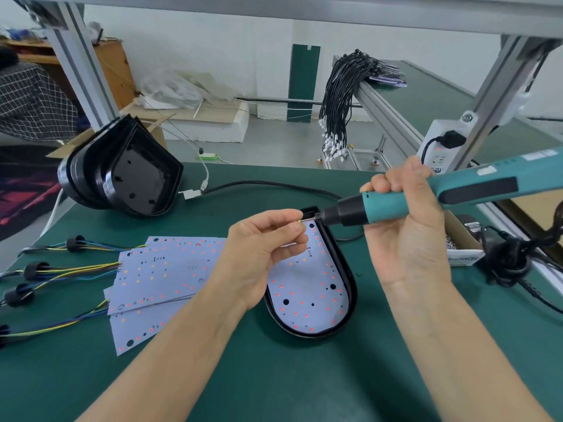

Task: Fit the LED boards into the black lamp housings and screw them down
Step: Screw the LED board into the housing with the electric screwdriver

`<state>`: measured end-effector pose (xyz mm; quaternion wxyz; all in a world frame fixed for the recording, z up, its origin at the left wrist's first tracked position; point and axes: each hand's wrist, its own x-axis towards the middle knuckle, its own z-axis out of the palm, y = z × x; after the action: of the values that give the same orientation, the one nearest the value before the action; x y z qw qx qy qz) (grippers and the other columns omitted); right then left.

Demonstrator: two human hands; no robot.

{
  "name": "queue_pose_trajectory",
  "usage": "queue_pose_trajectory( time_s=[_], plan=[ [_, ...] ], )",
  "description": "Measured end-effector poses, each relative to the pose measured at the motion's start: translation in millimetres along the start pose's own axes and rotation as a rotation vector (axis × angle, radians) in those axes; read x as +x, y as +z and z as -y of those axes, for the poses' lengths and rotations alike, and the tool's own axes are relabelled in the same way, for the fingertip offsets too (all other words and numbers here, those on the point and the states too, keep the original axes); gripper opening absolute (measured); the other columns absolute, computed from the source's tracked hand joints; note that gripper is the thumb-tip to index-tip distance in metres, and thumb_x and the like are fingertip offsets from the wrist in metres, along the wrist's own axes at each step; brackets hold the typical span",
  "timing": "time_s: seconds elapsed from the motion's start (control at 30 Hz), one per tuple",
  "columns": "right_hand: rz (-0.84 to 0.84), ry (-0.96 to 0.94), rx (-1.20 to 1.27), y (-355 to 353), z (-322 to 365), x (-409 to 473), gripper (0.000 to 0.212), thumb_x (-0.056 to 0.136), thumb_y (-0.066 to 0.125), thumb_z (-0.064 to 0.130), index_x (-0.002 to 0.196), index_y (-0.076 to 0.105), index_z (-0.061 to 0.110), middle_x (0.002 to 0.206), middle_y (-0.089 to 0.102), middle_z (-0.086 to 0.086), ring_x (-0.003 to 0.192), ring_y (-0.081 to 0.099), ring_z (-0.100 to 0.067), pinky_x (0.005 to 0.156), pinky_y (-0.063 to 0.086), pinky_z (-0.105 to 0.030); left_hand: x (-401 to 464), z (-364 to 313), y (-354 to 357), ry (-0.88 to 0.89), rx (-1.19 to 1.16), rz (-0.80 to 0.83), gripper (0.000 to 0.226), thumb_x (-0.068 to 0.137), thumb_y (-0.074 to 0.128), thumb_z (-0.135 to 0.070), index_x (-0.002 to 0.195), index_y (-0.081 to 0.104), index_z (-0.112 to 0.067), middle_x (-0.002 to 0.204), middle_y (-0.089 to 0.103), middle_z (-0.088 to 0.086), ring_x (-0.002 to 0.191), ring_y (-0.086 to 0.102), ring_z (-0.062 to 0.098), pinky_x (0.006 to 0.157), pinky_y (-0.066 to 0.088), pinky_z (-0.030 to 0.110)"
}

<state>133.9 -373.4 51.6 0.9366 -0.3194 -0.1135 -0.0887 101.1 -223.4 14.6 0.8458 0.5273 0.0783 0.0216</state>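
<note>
A black lamp housing [350, 287] lies on the green table at centre, with a white LED board [307, 296] seated inside it. My right hand [408, 226] grips a teal electric screwdriver [457, 193] held level above the housing's far end, its bit pointing left. My left hand [262, 251] pinches a small screw [301, 221] at the tip of the bit. Several loose LED boards [164, 275] with coloured wires lie fanned out to the left of the housing.
A stack of empty black housings [122, 172] lies tipped on its side at the table's back left. Black grommets on wires [33, 271] trail off the left edge. A small box of screws [460, 242] and a tangled black cable [508, 254] sit at right.
</note>
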Motion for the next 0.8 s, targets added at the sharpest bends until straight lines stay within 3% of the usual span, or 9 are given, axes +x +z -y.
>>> queue_pose_trajectory(
  time_s=[0.17,0.37,0.5,0.63,0.8],
  plan=[
    [-0.005,0.007,0.01,-3,4,3,0.025,0.088,0.058,0.016,0.068,0.044,0.021,0.061,0.044,0.008,0.057,0.049,-0.008,0.067,0.047,-0.023,-1,-3,-3,-0.032,0.108,0.009,0.043,0.072,0.071,0.01,0.108,0.069,-0.012,0.086,0.073,0.006,0.07,0.067,0.017,0.063,0.056,0.023],
    [-0.007,0.042,-0.039,-16,9,1,0.023,0.082,0.062,0.019,0.066,0.046,0.022,0.061,0.045,0.008,0.057,0.049,-0.008,0.067,0.046,-0.022,-1,-5,-28,-0.014,0.217,-0.213,0.029,0.075,0.064,0.019,0.088,0.069,-0.007,0.077,0.07,0.007,0.061,0.067,0.012,0.057,0.055,0.019],
    [-0.009,0.069,-0.07,-24,9,0,0.023,0.079,0.065,0.02,0.062,0.05,0.024,0.063,0.044,0.008,0.057,0.049,-0.009,0.067,0.047,-0.022,-1,-1,-30,0.114,0.6,-0.228,0.034,0.074,0.063,0.017,0.077,0.07,-0.016,0.071,0.067,0.002,0.06,0.059,0.012,0.059,0.05,0.021],
    [0.047,0.078,-0.104,-26,6,-1,0.024,0.08,0.067,0.022,0.062,0.052,0.025,0.061,0.045,0.009,0.058,0.049,-0.009,0.069,0.046,-0.023,-7,-8,-29,0.209,1.141,-0.017,0.025,0.073,0.071,-0.004,0.067,0.07,-0.028,0.058,0.062,-0.018,0.054,0.051,0.001,0.052,0.04,0.009],
    [0.069,0.091,-0.121,-24,2,-3,0.025,0.083,0.064,0.018,0.066,0.045,0.022,0.061,0.045,0.008,0.057,0.047,-0.011,0.066,0.047,-0.024,-3,-7,-18,0.202,1.443,0.033,0.015,0.081,0.066,-0.013,0.084,0.074,-0.026,0.07,0.064,-0.014,0.071,0.054,0.009,0.07,0.037,0.023]
  ],
)
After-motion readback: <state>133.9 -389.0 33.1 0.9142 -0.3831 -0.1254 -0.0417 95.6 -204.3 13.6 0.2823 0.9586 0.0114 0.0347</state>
